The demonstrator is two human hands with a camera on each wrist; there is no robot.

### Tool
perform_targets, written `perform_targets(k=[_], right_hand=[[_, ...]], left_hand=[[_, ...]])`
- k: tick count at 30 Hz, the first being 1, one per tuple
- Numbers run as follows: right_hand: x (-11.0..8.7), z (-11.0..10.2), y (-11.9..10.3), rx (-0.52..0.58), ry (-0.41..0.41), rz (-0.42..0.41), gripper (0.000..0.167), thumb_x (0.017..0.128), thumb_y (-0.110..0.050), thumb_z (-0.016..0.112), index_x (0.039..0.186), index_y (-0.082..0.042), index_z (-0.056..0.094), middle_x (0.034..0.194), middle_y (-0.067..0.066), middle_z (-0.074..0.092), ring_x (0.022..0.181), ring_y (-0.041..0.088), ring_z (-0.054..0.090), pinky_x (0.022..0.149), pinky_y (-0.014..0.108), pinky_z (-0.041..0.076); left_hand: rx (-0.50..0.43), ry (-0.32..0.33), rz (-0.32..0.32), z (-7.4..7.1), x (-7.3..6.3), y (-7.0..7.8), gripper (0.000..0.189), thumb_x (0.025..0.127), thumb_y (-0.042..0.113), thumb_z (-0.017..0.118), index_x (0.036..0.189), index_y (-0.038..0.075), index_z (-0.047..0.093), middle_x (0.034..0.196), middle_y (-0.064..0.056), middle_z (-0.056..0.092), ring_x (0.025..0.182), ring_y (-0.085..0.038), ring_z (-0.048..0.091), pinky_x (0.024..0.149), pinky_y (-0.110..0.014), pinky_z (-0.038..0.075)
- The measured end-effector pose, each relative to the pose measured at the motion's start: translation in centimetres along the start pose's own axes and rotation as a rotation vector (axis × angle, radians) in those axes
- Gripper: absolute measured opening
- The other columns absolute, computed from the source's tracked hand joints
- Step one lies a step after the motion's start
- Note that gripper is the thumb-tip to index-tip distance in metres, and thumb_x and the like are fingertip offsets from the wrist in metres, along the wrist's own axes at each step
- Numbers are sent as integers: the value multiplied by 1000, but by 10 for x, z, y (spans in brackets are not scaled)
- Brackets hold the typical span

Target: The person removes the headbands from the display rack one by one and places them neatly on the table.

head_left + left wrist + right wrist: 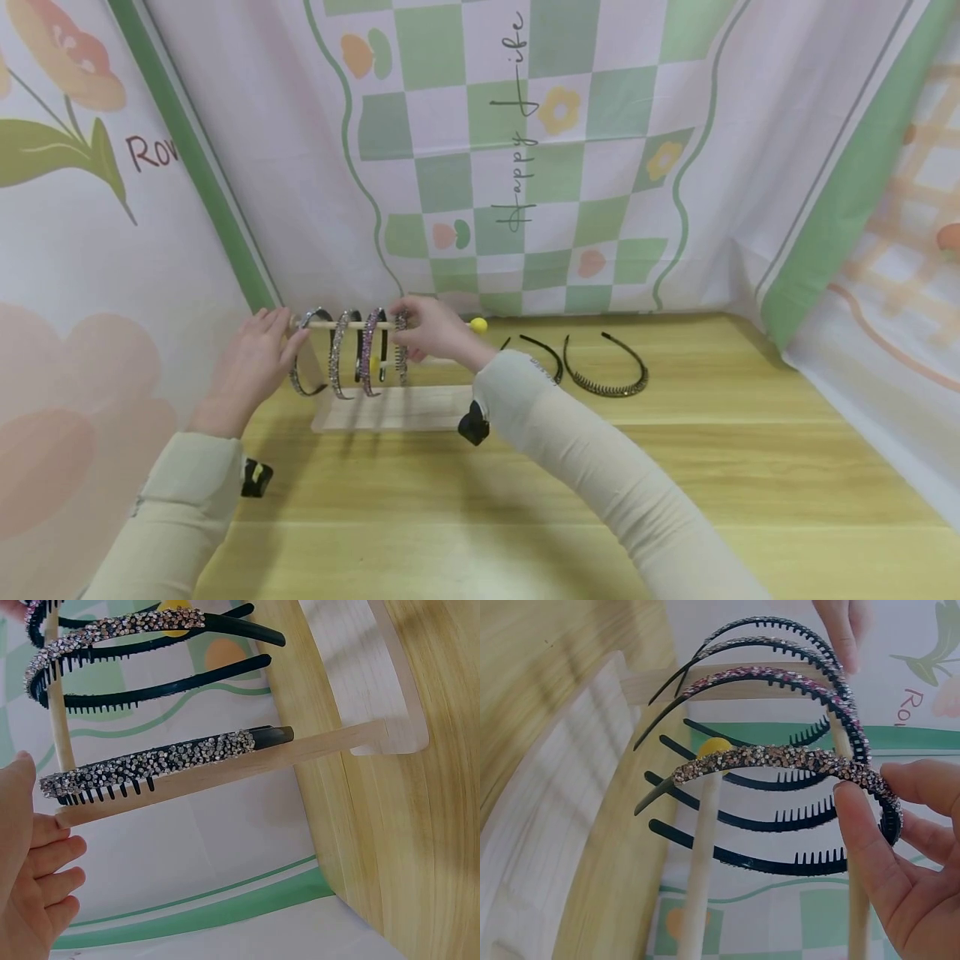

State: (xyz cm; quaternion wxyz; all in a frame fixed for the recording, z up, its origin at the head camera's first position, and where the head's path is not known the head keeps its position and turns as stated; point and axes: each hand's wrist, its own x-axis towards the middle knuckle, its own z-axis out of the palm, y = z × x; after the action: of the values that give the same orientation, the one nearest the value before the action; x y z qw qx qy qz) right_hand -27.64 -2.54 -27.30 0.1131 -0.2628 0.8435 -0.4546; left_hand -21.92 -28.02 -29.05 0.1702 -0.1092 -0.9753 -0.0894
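The rod (352,325) of the rack (390,408) runs left to right, from 9 to 3 o'clock, and four headbands hang across it side by side. The fourth headband (401,354), at the 3 o'clock end of the row, is pinched at its top by the right hand (435,332), thumb on the studded crest in the right wrist view (780,761); it lies at 9 o'clock from that palm. The left hand (251,362) is held with straight fingers at the rod's 9 o'clock tip, gripping nothing. Two more headbands (606,367) lie on the table (675,467) at 3 o'clock.
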Motion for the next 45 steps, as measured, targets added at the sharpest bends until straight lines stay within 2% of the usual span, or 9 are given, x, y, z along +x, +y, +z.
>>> perform_targets(k=[9,17,23,36,45], right_hand=[[-6,-10,-7,14,-11,-25,47,87,-9,63,131,-9,47,128,15,47,68,24,63,62,30,57],[-15,-25,-18,-7,8,-44,44,88,-13,63,130,-12,49,126,12,47,68,25,64,58,28,56],[-20,-35,-21,59,31,-67,45,88,-10,62,130,-10,48,128,13,46,71,26,63,63,33,57],[-30,-56,-19,115,78,-87,46,88,-8,63,131,-13,49,128,9,44,72,28,62,62,33,57],[-41,-73,-22,129,108,-121,45,88,-10,62,131,-9,48,131,13,43,68,27,62,64,39,57]], left_hand=[[20,0,-5,0,-2,0,65,101,41,28,134,-15,31,134,-35,32,126,-50,23,108,-52,15],[5,9,-7,-1,-2,1,62,101,37,31,133,-16,32,134,-36,32,126,-50,23,108,-53,15],[1,12,-8,-2,-2,0,63,101,39,29,133,-15,32,134,-36,32,126,-50,23,108,-53,14],[15,1,-10,0,-1,-1,64,101,41,28,134,-14,32,135,-34,33,127,-49,23,108,-53,15],[8,25,4,1,0,-2,57,101,33,35,133,-14,33,133,-35,34,126,-50,24,107,-54,16]])
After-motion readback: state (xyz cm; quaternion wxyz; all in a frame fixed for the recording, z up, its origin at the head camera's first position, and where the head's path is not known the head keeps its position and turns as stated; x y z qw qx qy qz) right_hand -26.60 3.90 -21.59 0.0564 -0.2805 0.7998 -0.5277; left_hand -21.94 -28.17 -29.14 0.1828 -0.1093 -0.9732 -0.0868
